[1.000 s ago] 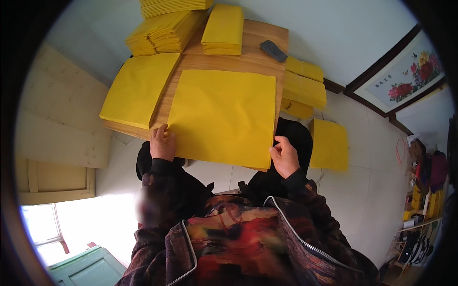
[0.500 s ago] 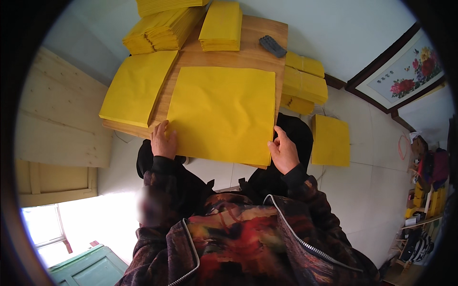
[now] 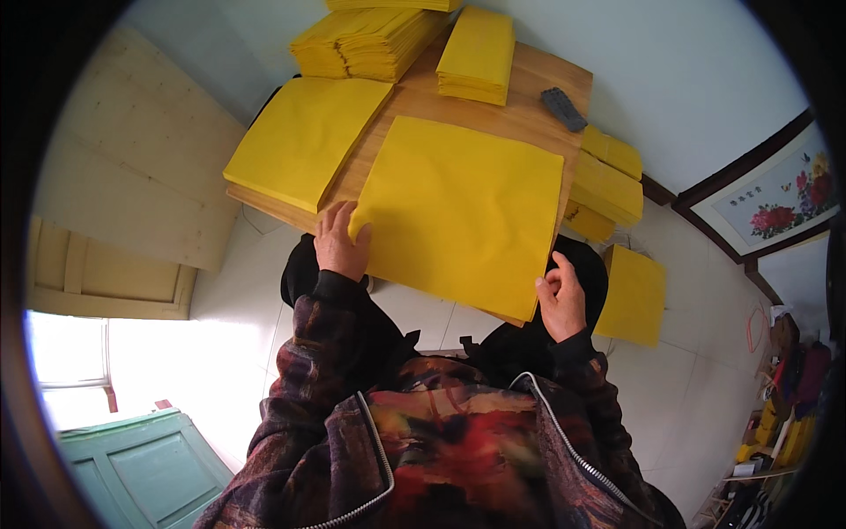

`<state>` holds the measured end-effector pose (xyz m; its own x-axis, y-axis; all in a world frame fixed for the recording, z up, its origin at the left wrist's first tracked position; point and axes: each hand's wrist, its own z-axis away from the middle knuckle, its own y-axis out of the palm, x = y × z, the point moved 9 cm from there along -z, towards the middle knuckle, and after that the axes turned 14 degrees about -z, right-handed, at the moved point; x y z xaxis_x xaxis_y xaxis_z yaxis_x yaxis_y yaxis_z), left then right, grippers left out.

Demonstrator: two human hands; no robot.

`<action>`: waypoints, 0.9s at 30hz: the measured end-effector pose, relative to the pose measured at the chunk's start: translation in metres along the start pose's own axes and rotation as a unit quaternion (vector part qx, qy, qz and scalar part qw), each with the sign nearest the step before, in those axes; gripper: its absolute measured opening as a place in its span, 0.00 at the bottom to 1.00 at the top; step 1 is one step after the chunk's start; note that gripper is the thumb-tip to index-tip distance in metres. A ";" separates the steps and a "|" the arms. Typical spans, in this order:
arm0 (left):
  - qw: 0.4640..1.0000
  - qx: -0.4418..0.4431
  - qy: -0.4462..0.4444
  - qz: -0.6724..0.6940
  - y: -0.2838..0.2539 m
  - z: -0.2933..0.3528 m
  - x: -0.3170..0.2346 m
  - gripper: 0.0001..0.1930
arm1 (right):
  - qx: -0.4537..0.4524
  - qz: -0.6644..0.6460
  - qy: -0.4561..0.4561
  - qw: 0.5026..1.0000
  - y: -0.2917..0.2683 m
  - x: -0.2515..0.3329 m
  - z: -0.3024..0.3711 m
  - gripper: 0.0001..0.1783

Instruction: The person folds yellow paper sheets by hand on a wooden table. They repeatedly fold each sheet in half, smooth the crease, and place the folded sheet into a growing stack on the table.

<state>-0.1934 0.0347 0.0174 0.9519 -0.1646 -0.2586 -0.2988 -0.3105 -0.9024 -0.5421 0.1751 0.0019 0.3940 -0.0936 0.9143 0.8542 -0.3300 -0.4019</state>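
Note:
A large yellow sheet, slightly rippled, lies on top of a thin pile at the near side of the wooden table. Its near edge overhangs my lap. At its left edge my left hand is closed, the thumb over the margin and the fingers bent beside it. By the near right corner is my right hand, its thumb against the edge and its loosely curled fingers apart from the thumb. A thicker yellow stack lies to the left.
Folded yellow bundles and a narrow yellow stack stand at the back. A dark grey object lies at the table's far right. More yellow bundles and a yellow pile are on the right, near a framed flower picture.
The whole view has shifted and turned, so the table appears farther right and tilted. My left hand has closed at the sheet's edge. The fingers of my right hand have curled a little.

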 end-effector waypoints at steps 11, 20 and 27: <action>0.940 0.126 0.308 -0.074 0.005 0.060 -0.090 0.22 | 0.130 0.229 -0.288 0.921 0.083 0.078 0.044 0.21; 0.940 0.122 0.317 -0.008 -0.004 0.050 -0.088 0.05 | 0.118 0.262 -0.297 0.910 0.091 0.086 0.044 0.06; 0.943 0.041 0.326 -0.047 -0.010 0.049 -0.102 0.10 | 0.202 0.245 -0.146 0.937 0.099 0.060 0.010 0.04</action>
<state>-0.2846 0.1003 0.0364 0.7217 -0.6890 0.0660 -0.1837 -0.2825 -0.9415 -0.4308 0.1465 0.0163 0.7979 0.1395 0.5865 0.5822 0.0737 -0.8097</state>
